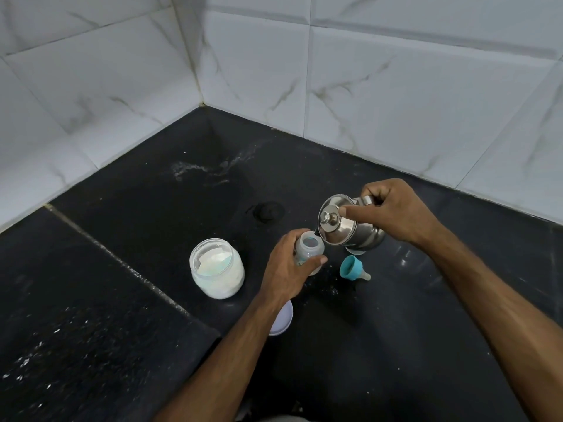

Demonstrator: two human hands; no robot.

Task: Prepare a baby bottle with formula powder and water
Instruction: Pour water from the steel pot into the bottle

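My left hand grips a clear baby bottle that stands open on the black counter. My right hand holds a small steel kettle by its handle, tilted left so its spout sits at the bottle's mouth; my index finger presses on the lid. An open jar of white formula powder stands to the left of the bottle. The teal bottle collar with its teat lies on its side to the right of the bottle.
A white jar lid lies on the counter, partly under my left forearm. A drain hole sits behind the bottle in the black basin. White tiled walls meet in a corner behind. Spilled powder specks dot the raised ledge at left.
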